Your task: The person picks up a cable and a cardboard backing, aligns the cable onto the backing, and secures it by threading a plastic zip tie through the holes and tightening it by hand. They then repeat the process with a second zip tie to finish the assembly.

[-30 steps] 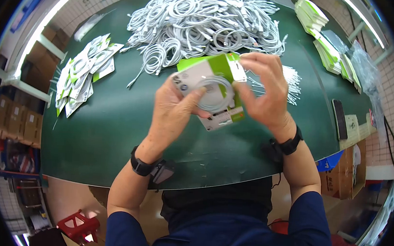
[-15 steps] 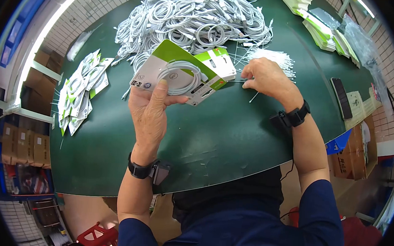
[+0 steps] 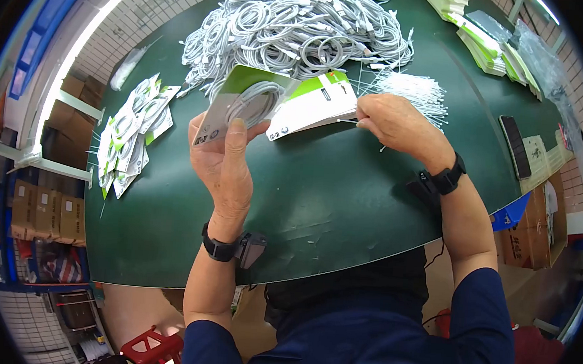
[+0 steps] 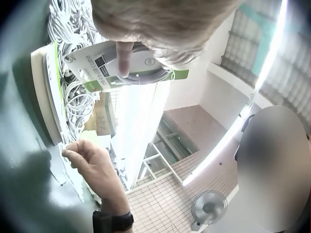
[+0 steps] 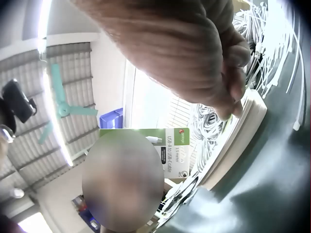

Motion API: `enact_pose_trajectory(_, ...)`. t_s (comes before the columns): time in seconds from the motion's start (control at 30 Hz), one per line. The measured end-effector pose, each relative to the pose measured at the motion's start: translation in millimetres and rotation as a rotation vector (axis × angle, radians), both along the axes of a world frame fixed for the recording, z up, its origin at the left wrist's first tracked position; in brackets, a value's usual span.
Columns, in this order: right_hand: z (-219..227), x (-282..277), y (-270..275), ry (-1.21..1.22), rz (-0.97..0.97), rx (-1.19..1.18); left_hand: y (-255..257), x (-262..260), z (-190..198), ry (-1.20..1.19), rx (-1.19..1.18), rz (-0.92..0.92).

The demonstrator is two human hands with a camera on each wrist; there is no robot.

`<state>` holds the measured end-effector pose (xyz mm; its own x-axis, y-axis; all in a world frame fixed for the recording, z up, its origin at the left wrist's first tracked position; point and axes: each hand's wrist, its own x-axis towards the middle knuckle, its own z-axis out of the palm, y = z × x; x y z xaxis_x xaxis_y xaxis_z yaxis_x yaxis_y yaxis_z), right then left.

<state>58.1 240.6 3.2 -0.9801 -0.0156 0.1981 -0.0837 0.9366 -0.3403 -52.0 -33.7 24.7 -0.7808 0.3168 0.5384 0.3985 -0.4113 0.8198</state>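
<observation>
a carded cable held up, a thin tie pinched beside it

head view: the left hand (image 3: 223,154) holds up a grey-and-green printed backing card with a coiled white usb cable on it (image 3: 246,102), above the dark green table (image 3: 317,203); the thumb presses the card's face and the fingers curl behind. the card tilts away, green band at its upper edge, small logos at its lower corner. just beside it lies a small stack of white-and-green cards (image 3: 316,103), flat on the table. the right hand (image 3: 392,125) rests at that stack's right end, fingertips closed on a thin white tie (image 3: 348,121). behind are a heap of coiled white cables (image 3: 301,26), a bundle of white ties (image 3: 410,89), finished carded cables fanned out (image 3: 131,129) at the left and more flat cards (image 3: 480,43) at the far right.

left wrist view: the thumb (image 4: 124,58) lies across the cable coil on the card, whose printed face shows black label boxes and a green strip. below, the right hand shows with its fingers curled in.

right wrist view: the right hand's fingertips (image 5: 233,104) are pressed together at the stack's edge; the tie itself cannot be made out. the held card's green-and-white printed side shows beyond.
</observation>
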Motion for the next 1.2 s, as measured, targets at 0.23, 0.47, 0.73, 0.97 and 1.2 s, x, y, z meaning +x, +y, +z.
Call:
enact_pose_trajectory(0.23, 21, -1, -10, 0.186, -0.011, -0.431, -1, 3, -6, 0.231, -0.110, 0.138)
enact_pose_trajectory(0.47, 27, 2, -29, 0.149, -0.015, -0.842, 0, -5, -17, 0.384, -0.216, 0.148)
enact_pose_trajectory(0.73, 20, 1, -39, 0.330, -0.052, -0.585, 2, -4, -14, 0.577, -0.328, 0.160)
enact_pose_trajectory(0.97, 23, 1, -44, 0.672, 0.101, -0.568, 1, -5, -15, 0.639, -0.381, 0.156)
enact_pose_trajectory(1.2, 31, 16, -64, 0.774, 0.374, -0.806, 5, -9, -20, 0.736, -0.362, 0.152)
